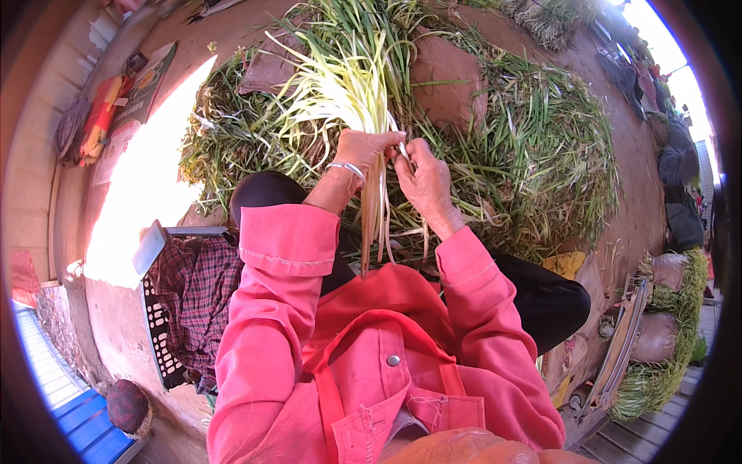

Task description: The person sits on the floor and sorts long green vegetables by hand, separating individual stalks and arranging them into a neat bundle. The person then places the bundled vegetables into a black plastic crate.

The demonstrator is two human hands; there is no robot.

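My left hand (pixel 358 152), with a silver bangle on its wrist, is closed around a bunch of long chive-like greens (pixel 362 95). The bunch's pale yellow-green leaves fan out away from me, and thin whitish stems hang below the fist towards my lap. Just to the right, my right hand (pixel 428 177) pinches a slim pale stalk (pixel 402 149) between thumb and fingers, close to the left thumb. Beneath and around both hands spreads a large heap of loose green leaves and stalks (pixel 539 151). Longer greens (pixel 348 23) lie at its far side.
Brown sheet-like pieces (pixel 449 75) lie among the greens. At my left stands a black plastic crate (pixel 162 342) with a checked cloth (pixel 197 296) over it. More bundled greens (pixel 649 388) lie at the right, beside a cardboard-like panel (pixel 617 348). A dark round cushion-like thing (pixel 127 406) sits lower left.
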